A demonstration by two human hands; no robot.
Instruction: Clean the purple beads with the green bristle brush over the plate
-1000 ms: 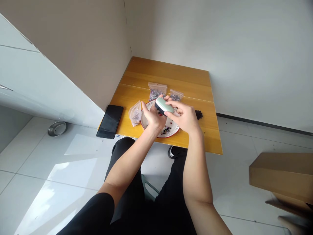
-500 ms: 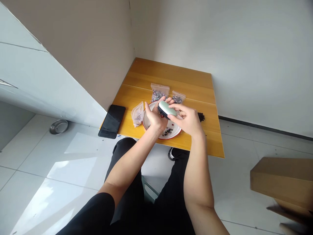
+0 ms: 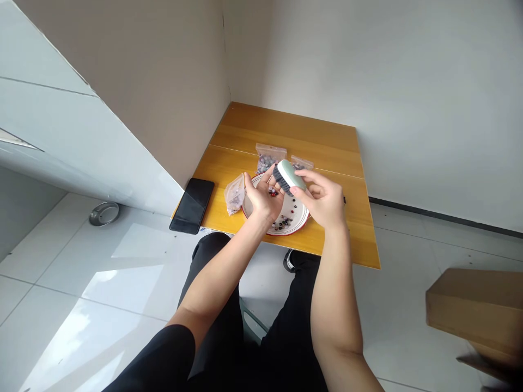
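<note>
My left hand (image 3: 265, 200) is palm up over the plate, fingers stretched out and slightly cupped. Several small red, dark and pale beads (image 3: 273, 192) rest in its palm. Between the thumb and fingers of my right hand (image 3: 321, 198) is a scrubbing brush (image 3: 292, 177) with a pale green back and dark bristles. The brush is tilted, its bristles facing the left palm and fingers. Beneath both hands sits a white plate (image 3: 301, 219) with a red rim, partly hidden. More loose beads (image 3: 281, 222) lie on it, mostly near its front edge.
Clear zip bags of beads stand around the plate: one bag (image 3: 234, 195) at left, another (image 3: 270, 158) behind, a smaller bag (image 3: 302, 162) beside that. A black phone (image 3: 192, 206) lies on the wooden table (image 3: 286, 122). Walls border the table. A cardboard box (image 3: 474, 299) is at right.
My right hand has lifted the brush up and right, tilting it more steeply, so the beads in my left palm now show. The whole view has shifted slightly.
</note>
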